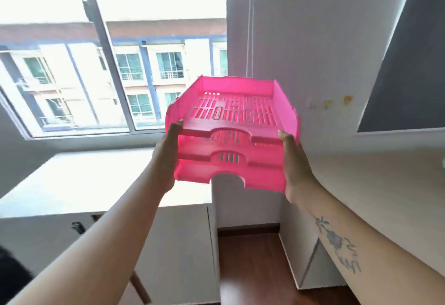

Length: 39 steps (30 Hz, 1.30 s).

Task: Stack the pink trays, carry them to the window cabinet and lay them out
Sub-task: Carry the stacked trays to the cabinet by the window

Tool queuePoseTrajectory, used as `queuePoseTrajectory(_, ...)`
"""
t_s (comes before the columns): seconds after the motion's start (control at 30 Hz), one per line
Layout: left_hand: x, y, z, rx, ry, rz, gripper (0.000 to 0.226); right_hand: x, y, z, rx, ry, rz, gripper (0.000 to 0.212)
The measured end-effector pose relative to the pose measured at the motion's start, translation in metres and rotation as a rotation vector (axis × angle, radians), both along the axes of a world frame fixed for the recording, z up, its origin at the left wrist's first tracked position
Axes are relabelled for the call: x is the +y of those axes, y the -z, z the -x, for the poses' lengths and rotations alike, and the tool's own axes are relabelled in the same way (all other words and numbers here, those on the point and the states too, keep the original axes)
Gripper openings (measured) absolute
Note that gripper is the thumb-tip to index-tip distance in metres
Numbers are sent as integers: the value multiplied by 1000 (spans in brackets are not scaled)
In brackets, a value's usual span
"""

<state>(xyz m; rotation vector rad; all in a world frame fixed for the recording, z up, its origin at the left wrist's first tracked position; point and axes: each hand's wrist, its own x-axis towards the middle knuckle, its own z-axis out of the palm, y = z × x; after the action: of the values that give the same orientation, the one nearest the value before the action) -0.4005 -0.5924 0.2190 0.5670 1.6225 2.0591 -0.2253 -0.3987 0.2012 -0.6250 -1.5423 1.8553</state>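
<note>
window cabinet (101, 179) top bare below; left hand (168, 160), right hand (295, 167) clamp pink trays (231, 136) stack's side edges.

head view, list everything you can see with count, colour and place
pink trays: three, stacked, held in the air at centre
window cabinet: one, white, below the window, lower left
window: one, grey frame, upper left
counter: one, pale, right side
dark panel: one, grey, upper right wall
floor: brown wood, bottom centre
left hand: gripping the stack's left side
right hand: gripping the stack's right side
</note>
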Motion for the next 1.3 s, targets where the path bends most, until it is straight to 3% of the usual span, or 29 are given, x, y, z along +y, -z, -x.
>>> queuePoseTrajectory(0.2, -112, -12, 70, 25, -121, 41, 48, -89, -3, 111, 38, -155, -52, 59)
queuePoseTrajectory(0.37, -195, -10, 149, -33, -243, 65, 52, -171, 4, 208, 66, -210, -36, 44)
queuePoseTrajectory(0.57, -246, 19, 228, -117, -357, 56, 54, -227, 23, 290, 67, -239, -10, 44)
queuePoseTrajectory(1.17, -229, 159, 307, -223, -430, 220, 70, -220, 149, 366, -126, -171, -97, 58)
queuePoseTrajectory(1.3, -222, 182, 315, -241, -392, 257, 71, -216, 166, 370, -185, -157, -90, 83)
